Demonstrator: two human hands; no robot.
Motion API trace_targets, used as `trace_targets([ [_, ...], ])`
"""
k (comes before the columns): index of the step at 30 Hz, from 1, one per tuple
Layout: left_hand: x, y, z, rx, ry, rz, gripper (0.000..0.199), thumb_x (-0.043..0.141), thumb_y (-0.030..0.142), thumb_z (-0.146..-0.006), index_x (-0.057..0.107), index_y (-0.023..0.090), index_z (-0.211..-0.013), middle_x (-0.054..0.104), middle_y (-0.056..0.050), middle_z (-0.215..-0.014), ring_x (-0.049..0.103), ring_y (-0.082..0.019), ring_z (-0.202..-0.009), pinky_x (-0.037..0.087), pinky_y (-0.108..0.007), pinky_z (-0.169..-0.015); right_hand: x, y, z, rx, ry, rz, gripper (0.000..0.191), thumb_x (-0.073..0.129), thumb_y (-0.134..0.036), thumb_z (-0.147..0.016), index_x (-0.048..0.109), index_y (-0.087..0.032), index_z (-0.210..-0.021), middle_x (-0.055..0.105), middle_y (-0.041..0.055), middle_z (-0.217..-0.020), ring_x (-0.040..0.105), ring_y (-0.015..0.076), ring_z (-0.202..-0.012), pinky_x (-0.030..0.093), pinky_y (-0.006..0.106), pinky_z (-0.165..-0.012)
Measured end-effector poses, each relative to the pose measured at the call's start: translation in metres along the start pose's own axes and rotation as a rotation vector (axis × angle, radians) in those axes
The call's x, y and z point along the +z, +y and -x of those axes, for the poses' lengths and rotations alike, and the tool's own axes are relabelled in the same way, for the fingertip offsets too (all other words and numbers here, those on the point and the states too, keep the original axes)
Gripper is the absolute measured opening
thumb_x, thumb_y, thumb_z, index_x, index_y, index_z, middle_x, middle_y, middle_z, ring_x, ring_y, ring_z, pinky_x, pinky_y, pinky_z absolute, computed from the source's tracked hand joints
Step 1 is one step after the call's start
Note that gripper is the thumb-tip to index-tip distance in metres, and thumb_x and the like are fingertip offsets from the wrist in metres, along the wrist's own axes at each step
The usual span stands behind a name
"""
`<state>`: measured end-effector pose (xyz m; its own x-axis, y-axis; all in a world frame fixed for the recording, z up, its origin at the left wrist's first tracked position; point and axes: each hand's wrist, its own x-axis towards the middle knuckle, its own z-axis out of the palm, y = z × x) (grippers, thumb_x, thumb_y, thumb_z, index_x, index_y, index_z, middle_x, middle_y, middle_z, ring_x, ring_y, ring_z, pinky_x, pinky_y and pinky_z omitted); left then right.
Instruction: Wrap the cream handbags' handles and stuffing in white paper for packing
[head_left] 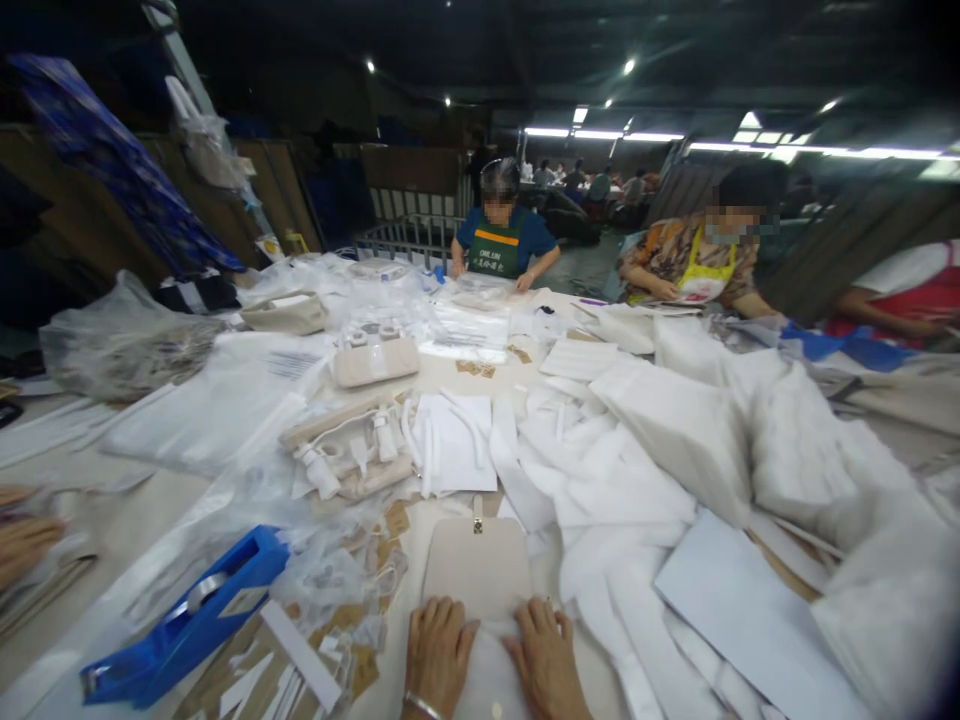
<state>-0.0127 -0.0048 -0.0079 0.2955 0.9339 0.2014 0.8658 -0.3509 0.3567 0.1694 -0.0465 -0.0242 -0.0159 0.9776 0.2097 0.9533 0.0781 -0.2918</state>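
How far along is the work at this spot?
Done-looking: a beige bag sits assembled. In hand: the left hand and right hand rest on a beige flap with a metal clasp, over a white sheet. Left: beige straps with white fittings and white padding lie loose.

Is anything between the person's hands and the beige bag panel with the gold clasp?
Nothing visible: the left hand and right hand lie flat at the panel's lower edge, touching the beige bag panel, with white padding between the hands.
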Motion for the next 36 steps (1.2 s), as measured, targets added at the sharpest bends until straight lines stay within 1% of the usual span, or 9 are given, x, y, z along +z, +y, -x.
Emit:
trace_targets([
  [3,0.0,0.001,-0.004,-0.004,-0.017,-0.017,0.021,0.039,0.027,-0.09,0.059,0.023,-0.085,0.063,-0.002,-0.088,0.052,-0.021,-0.091,0.033,-0.039,-0.082,-0.019,-0.009,-0.007,0.074,-0.052,-0.049,0.008,0.051,-0.021,-0.084,0.053,-0.025,-0.09,0.058,0.0025,-0.095,0.052,0.0228,-0.095,0.033,0.039,-0.086],
  [7,-0.014,0.007,-0.009,-0.034,-0.112,-0.023,0.027,0.032,0.025,-0.092,0.056,0.02,-0.079,0.06,-0.004,-0.08,0.053,-0.019,-0.084,0.035,-0.037,-0.078,-0.036,-0.011,-0.008,0.093,-0.067,-0.128,0.014,0.047,-0.018,-0.086,0.052,-0.024,-0.098,0.056,0.0032,-0.093,0.051,0.02,-0.09,0.033,0.035,-0.082],
  [12,-0.024,0.005,-0.007,-0.05,-0.162,0.094,0.023,0.033,0.026,-0.092,0.052,0.02,-0.081,0.058,-0.003,-0.081,0.053,-0.018,-0.086,0.035,-0.034,-0.08,-0.036,-0.005,-0.002,0.081,-0.109,-0.192,0.012,0.042,-0.026,-0.09,0.053,-0.021,-0.09,0.056,0.0032,-0.088,0.049,0.0197,-0.088,0.029,0.037,-0.085],
  [16,-0.024,0.001,-0.002,-0.04,-0.164,0.168,0.013,0.043,0.03,-0.089,0.051,0.02,-0.086,0.058,-0.003,-0.086,0.052,-0.019,-0.091,0.035,-0.036,-0.083,-0.038,-0.003,-0.001,0.071,-0.117,-0.202,0.013,0.042,-0.029,-0.09,0.052,-0.02,-0.091,0.057,0.0028,-0.089,0.048,0.0185,-0.089,0.027,0.036,-0.086],
  [20,-0.024,0.001,-0.002,-0.03,-0.175,0.177,0.015,0.051,0.034,-0.084,0.051,0.02,-0.088,0.059,-0.004,-0.088,0.052,-0.021,-0.092,0.035,-0.037,-0.084,-0.04,-0.003,-0.002,0.05,-0.134,-0.162,0.016,0.044,-0.033,-0.09,0.053,-0.02,-0.09,0.058,0.0031,-0.089,0.048,0.019,-0.089,0.027,0.036,-0.084],
  [25,-0.026,0.004,-0.003,-0.009,-0.205,0.134,0.018,0.047,0.038,-0.086,0.053,0.022,-0.09,0.059,-0.004,-0.089,0.052,-0.022,-0.093,0.035,-0.038,-0.085,-0.04,-0.003,-0.003,0.063,-0.157,-0.183,0.014,0.043,-0.03,-0.09,0.053,-0.02,-0.093,0.058,0.0032,-0.091,0.047,0.0196,-0.091,0.026,0.037,-0.085],
  [30,-0.025,0.005,-0.003,-0.007,-0.196,0.107,0.019,0.051,0.039,-0.084,0.054,0.021,-0.09,0.059,-0.005,-0.09,0.051,-0.023,-0.094,0.035,-0.039,-0.085,-0.041,-0.002,-0.004,0.095,-0.11,-0.242,0.007,0.044,-0.023,-0.088,0.049,-0.019,-0.091,0.056,0.003,-0.088,0.048,0.0183,-0.088,0.028,0.038,-0.088],
  [32,-0.024,0.005,-0.002,-0.008,-0.196,0.105,0.021,0.052,0.041,-0.083,0.054,0.021,-0.091,0.059,-0.005,-0.091,0.051,-0.023,-0.095,0.034,-0.039,-0.086,-0.042,-0.003,-0.004,0.086,-0.089,-0.222,0.007,0.045,-0.02,-0.086,0.049,-0.019,-0.091,0.057,0.0044,-0.092,0.048,0.019,-0.091,0.028,0.039,-0.09],
  [36,-0.022,0.006,-0.002,-0.002,-0.205,0.1,0.024,0.049,0.044,-0.084,0.054,0.022,-0.093,0.059,-0.005,-0.092,0.051,-0.024,-0.095,0.033,-0.04,-0.086,-0.044,-0.009,-0.002,0.053,0.001,-0.12,0.019,0.046,-0.014,-0.084,0.053,-0.019,-0.102,0.051,0.0108,-0.119,0.039,0.0251,-0.114,0.025,0.045,-0.096],
])
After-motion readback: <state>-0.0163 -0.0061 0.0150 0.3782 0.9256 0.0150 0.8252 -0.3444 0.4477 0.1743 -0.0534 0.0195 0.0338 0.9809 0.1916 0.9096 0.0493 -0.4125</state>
